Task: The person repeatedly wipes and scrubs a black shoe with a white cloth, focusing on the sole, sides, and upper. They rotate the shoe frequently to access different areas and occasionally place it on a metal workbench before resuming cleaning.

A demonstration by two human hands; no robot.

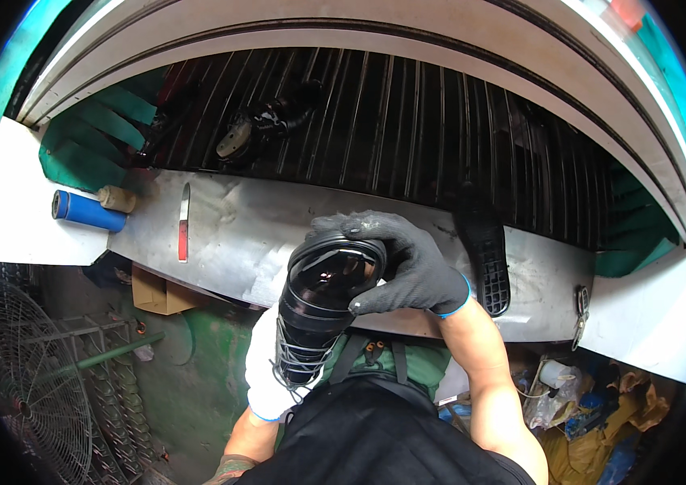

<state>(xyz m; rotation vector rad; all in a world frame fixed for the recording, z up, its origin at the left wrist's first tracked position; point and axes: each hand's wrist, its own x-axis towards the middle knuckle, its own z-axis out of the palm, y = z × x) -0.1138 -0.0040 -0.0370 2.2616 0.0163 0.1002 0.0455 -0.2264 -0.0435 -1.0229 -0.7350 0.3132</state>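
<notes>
A black lace-up shoe (331, 283) with a glossy toe is held up in front of me, its toe pointing away and its grey laces hanging near my body. My left hand (263, 376), in a white glove, supports it from the left and below; its fingers are mostly hidden behind the shoe. My right hand (411, 259), in a dark grey glove with a blue cuff edge, curls around the toe end, fingers over the far rim and thumb on the near side. A black shoe sole (490, 271) with grid tread lies to the right, across the metal ledge's edge.
Beyond the metal ledge (238, 214) runs a dark roller conveyor (375, 121) under a curved hood. Another black shoe (266, 125) lies on it. A red-handled knife (183, 226), a blue cylinder (88, 210) and a metal tool (580, 317) rest nearby. A fan (27, 388) stands left.
</notes>
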